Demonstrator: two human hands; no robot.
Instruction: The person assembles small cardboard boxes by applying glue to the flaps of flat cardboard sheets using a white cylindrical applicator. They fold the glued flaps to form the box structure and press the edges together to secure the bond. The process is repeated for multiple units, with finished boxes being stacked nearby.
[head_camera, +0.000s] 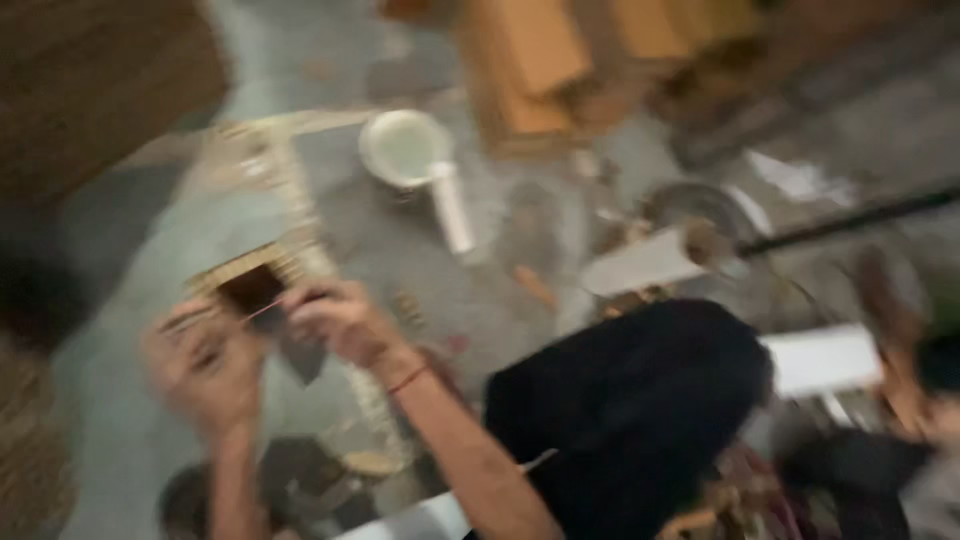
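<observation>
A thin stick (262, 312) sits pinched between both hands, just below the woven frame (262, 262). The right hand (340, 320) has its grip clenched on it; the blurred left hand's (195, 365) grip cannot be told. A white ladle (415, 155) lies well above the frame.

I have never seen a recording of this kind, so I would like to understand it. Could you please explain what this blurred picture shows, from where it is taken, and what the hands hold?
There is no machine here, only a person working with bare hands. The single picture comes from a camera worn on the person's head, looking down; the head was moving, so all is blurred. The left hand and the right hand meet at a small dark square piece with a pale woven edge; the right hand seems to pinch a thin stick. How tight each grip is cannot be told. On the grey floor stand a white ladle-like cup with a handle and tan boxes. A dark cloth-covered shape is at lower right.
</observation>
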